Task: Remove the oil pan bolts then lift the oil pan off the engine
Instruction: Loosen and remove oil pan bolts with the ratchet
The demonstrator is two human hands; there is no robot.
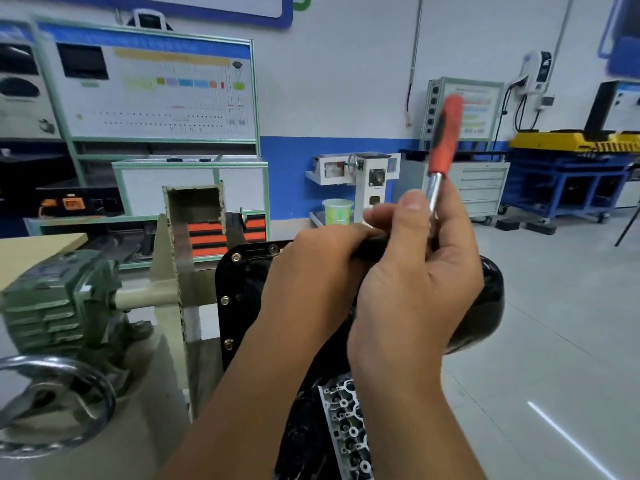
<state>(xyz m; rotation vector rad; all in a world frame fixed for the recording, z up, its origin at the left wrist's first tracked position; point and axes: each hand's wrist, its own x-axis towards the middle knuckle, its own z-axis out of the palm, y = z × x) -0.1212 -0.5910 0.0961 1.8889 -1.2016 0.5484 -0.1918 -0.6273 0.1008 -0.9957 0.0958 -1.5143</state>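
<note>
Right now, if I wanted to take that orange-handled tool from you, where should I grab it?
Take the ratchet by its orange grip, from above: it stands upright and clear, while my right hand holds the steel shaft below and my left hand covers the head end.

Left hand [311, 271] and right hand [415, 282] raised together, fingers curled in grips, forearms converging.

no legible text, wall panels' [162, 88] print blurred

I see an automotive training workshop: a wiring trainer board [152, 88] at ten o'clock, a tool cabinet [483, 187] at two, and an engine stand [180, 271] beside me at nine.
</note>
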